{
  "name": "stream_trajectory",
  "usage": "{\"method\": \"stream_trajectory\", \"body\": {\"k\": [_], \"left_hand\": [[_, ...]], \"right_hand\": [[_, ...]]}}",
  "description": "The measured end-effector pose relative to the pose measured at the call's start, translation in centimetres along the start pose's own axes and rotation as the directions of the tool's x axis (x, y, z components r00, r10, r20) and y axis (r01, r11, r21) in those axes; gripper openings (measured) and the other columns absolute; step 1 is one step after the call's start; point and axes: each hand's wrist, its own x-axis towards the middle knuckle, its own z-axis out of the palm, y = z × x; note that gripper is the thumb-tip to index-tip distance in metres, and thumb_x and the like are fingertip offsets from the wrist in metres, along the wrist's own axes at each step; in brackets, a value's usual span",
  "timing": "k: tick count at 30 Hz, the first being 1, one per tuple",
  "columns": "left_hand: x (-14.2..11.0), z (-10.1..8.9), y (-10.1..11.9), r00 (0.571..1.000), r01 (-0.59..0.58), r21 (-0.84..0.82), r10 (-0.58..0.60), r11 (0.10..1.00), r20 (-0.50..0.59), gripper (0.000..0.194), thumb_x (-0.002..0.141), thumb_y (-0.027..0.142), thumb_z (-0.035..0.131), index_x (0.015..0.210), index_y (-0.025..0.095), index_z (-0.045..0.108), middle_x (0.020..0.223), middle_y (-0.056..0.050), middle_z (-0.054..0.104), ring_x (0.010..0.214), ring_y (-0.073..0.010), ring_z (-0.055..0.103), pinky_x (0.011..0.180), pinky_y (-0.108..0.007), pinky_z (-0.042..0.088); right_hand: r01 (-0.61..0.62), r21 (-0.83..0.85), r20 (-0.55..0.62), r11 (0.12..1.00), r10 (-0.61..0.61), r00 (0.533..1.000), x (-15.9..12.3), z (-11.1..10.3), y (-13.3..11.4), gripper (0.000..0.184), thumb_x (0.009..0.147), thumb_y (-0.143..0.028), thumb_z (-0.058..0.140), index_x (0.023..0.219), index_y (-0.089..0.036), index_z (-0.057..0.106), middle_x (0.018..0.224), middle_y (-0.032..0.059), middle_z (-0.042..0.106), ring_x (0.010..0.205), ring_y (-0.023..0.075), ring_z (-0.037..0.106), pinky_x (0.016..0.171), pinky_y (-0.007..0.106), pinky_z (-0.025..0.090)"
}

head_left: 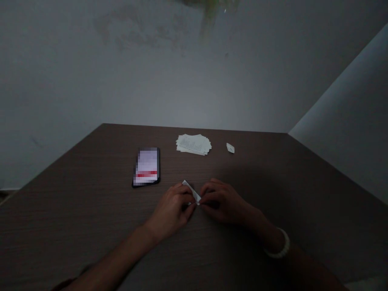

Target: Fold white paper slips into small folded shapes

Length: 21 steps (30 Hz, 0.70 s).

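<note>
Between my two hands is a small piece of folded white paper [191, 190], slanting down to the right just above the table. My left hand [177, 203] is closed on its left side, thumb and fingers pinching it and covering part of it. At the paper's lower right end, the fingertips of my right hand [220, 201] pinch together on its corner. A white bracelet [281, 245] circles my right wrist. How the paper's hidden part is folded cannot be seen.
A dark brown wooden table [75, 210] meets the grey wall [194, 89]. Beyond my hands lies a loose stack of printed paper slips [194, 144], with a small folded paper piece [230, 148] to its right. A lit phone [147, 165] lies left of them.
</note>
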Motion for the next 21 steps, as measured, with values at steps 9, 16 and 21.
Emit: {"method": "stream_trajectory", "body": {"k": [9, 16, 21], "left_hand": [[0.2, 0.6, 0.1, 0.994, 0.090, 0.018, -0.089, 0.996, -0.062, 0.014, 0.081, 0.013, 0.059, 0.079, 0.019, 0.072, 0.088, -0.005, 0.066, 0.089, -0.0222, 0.057, 0.082, -0.036, 0.047], [0.3, 1.1, -0.1, 0.990, 0.070, 0.014, -0.068, 0.997, -0.123, 0.013, 0.077, 0.010, 0.061, 0.075, 0.018, 0.071, 0.085, -0.004, 0.067, 0.084, -0.0223, 0.059, 0.078, -0.037, 0.049], [0.7, 1.0, 0.1, 0.977, 0.144, -0.031, -0.147, 0.989, -0.153, 0.011, 0.071, 0.008, 0.065, 0.071, 0.018, 0.069, 0.084, -0.004, 0.069, 0.083, -0.0233, 0.062, 0.077, -0.039, 0.051]], "right_hand": [[0.001, -0.011, 0.007, 1.000, -0.001, 1.000, 0.0, 0.0, -0.2, 0.005, 0.082, -0.018, 0.063, 0.084, -0.020, 0.067, 0.094, 0.0034, 0.064, 0.085, 0.0168, 0.057, 0.084, 0.033, 0.043], [0.041, -0.068, 0.008, 0.997, -0.040, 0.999, -0.1, -0.2, -0.5, 0.004, 0.082, -0.018, 0.063, 0.082, -0.020, 0.066, 0.093, 0.0036, 0.062, 0.084, 0.0171, 0.053, 0.076, 0.031, 0.043], [0.088, -0.152, 0.006, 0.985, -0.088, 0.996, -0.4, 0.0, -0.5, 0.007, 0.085, -0.020, 0.059, 0.084, -0.020, 0.066, 0.090, 0.0040, 0.063, 0.083, 0.0181, 0.052, 0.073, 0.031, 0.043]]}}
